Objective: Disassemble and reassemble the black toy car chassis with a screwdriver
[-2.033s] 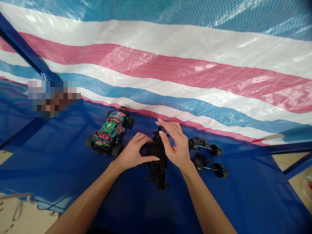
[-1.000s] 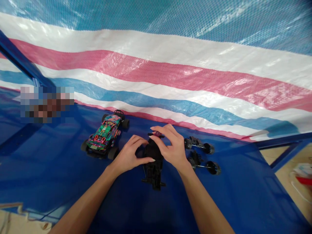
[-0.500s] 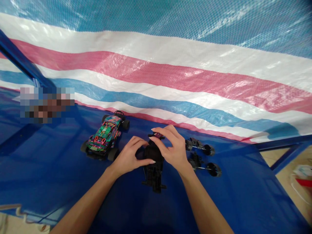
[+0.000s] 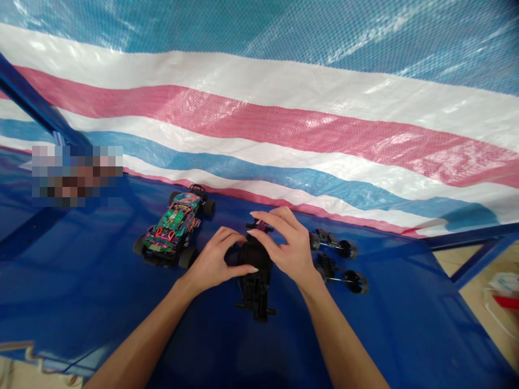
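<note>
A black toy car chassis [image 4: 256, 294] lies lengthwise on the blue table, without wheels. My left hand [image 4: 214, 256] grips its left side, the thumb across the top and the fingers curled at the far part. At the chassis's far end, my right hand [image 4: 291, 246] has thumb and forefinger closed around a small purple and black part [image 4: 263, 225]. Whether that part is fastened to the chassis I cannot tell, since the fingers cover the join.
Left of the chassis stands a toy car [image 4: 172, 221] with a green patterned body. Two axle assemblies with wheels, one farther [image 4: 330, 239] and one nearer [image 4: 334, 274], lie to the right. A striped tarp [image 4: 259, 124] hangs behind the blue table [image 4: 401, 324]. A blurred-out patch is at far left.
</note>
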Available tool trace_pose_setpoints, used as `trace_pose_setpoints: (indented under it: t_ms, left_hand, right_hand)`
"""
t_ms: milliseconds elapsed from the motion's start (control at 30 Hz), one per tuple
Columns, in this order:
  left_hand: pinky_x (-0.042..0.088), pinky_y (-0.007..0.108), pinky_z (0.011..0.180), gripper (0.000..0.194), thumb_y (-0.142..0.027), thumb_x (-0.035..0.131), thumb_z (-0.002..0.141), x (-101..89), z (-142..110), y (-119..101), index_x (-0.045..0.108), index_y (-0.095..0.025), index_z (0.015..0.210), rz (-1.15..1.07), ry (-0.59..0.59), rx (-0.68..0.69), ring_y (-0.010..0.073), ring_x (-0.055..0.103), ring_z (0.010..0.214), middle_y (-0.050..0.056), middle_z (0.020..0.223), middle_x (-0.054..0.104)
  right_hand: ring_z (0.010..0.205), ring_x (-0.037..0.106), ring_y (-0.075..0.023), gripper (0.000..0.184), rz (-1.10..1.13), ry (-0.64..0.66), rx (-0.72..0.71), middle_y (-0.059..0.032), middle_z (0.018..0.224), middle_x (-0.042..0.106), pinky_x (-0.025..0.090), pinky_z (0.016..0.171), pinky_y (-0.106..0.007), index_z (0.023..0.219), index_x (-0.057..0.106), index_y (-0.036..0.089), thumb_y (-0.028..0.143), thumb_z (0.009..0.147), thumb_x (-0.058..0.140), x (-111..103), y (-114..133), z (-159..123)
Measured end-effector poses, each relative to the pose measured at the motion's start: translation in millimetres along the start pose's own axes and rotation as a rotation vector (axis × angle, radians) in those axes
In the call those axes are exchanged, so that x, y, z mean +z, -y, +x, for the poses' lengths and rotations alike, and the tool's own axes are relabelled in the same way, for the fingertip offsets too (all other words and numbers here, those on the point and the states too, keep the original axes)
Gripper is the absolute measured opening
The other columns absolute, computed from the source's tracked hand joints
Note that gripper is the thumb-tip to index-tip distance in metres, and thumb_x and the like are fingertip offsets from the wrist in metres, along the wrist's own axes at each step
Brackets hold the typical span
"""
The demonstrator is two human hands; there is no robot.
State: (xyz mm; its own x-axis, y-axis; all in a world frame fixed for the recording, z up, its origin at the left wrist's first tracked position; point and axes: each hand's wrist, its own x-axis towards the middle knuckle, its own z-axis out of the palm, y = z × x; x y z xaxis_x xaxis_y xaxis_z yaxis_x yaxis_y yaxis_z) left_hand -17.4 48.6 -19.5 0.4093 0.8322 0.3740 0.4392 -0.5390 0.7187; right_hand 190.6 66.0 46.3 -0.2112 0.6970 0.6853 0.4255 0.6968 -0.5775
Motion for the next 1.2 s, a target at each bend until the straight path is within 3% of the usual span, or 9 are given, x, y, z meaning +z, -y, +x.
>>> trace_pose_setpoints:
  t_ms: [100, 167, 367, 633, 767, 967, 1200]
  left_hand:
    - [0.059, 0.043, 0.097, 0.048, -0.049, 0.091, 0.082, -0.1, 0, -1, 0.071, -0.021, 0.114, 0.002, -0.002, -0.006, 0.0287, 0.067, 0.109, 0.009, 0.111, 0.073]
    - [0.059, 0.043, 0.097, 0.048, -0.049, 0.091, 0.082, 0.0, 1, -1, 0.071, -0.02, 0.114, 0.001, -0.002, -0.007, 0.0287, 0.067, 0.108, 0.009, 0.111, 0.073]
    - [0.059, 0.042, 0.096, 0.048, -0.048, 0.092, 0.081, -0.4, 0, -1, 0.07, -0.02, 0.115, -0.001, 0.002, -0.007, 0.0277, 0.066, 0.108, 0.008, 0.111, 0.072]
    - [0.059, 0.042, 0.096, 0.048, -0.05, 0.092, 0.081, -1.5, 1, 1, 0.07, -0.021, 0.112, -0.001, -0.013, -0.03, 0.0278, 0.067, 0.107, 0.009, 0.111, 0.072]
    - [0.06, 0.043, 0.096, 0.049, -0.053, 0.091, 0.081, 2.0, -1, 2, 0.071, -0.021, 0.113, 0.024, -0.042, -0.034, 0.0286, 0.068, 0.108, 0.009, 0.112, 0.073]
    - [0.06, 0.047, 0.1, 0.057, -0.058, 0.089, 0.082, 7.6, -5, 5, 0.07, -0.021, 0.121, 0.031, -0.095, -0.041, 0.0308, 0.068, 0.114, 0.012, 0.12, 0.074]
    - [0.059, 0.053, 0.104, 0.069, -0.058, 0.091, 0.079, 9.4, -9, 10, 0.067, -0.022, 0.133, 0.065, -0.11, -0.11, 0.0339, 0.067, 0.12, 0.014, 0.125, 0.073]
  right_hand:
    - [0.109, 0.072, -0.0213, 0.041, 0.073, 0.136, -0.003, -0.0072, 0.118, 0.079, 0.062, 0.098, -0.041, 0.14, 0.07, 0.029, 0.012, 0.103, 0.064, -5, 3, 2]
    - [0.106, 0.074, -0.02, 0.043, 0.104, 0.143, 0.012, -0.0055, 0.116, 0.081, 0.063, 0.096, -0.039, 0.141, 0.069, 0.03, 0.01, 0.103, 0.062, -6, 3, 2]
    - [0.083, 0.071, -0.0192, 0.028, 0.028, -0.037, -0.039, -0.0049, 0.093, 0.079, 0.063, 0.076, -0.036, 0.119, 0.079, 0.025, 0.014, 0.094, 0.078, -1, 1, 2]
    - [0.088, 0.076, -0.0219, 0.035, 0.06, -0.148, -0.014, -0.0054, 0.103, 0.083, 0.065, 0.082, -0.041, 0.124, 0.076, 0.029, 0.013, 0.092, 0.08, -8, 12, 6]
    - [0.091, 0.079, -0.0209, 0.033, 0.168, -0.079, 0.053, -0.0044, 0.106, 0.083, 0.067, 0.086, -0.038, 0.124, 0.076, 0.029, 0.015, 0.095, 0.077, -4, 14, 3]
    - [0.093, 0.08, -0.0182, 0.024, 0.182, 0.038, 0.035, -0.0052, 0.106, 0.083, 0.068, 0.087, -0.031, 0.117, 0.079, 0.026, 0.014, 0.097, 0.073, 7, 7, 0]
    - [0.094, 0.081, -0.018, 0.024, 0.211, 0.094, 0.058, -0.0055, 0.109, 0.085, 0.068, 0.09, -0.031, 0.118, 0.079, 0.025, 0.015, 0.097, 0.074, 17, -3, -6]
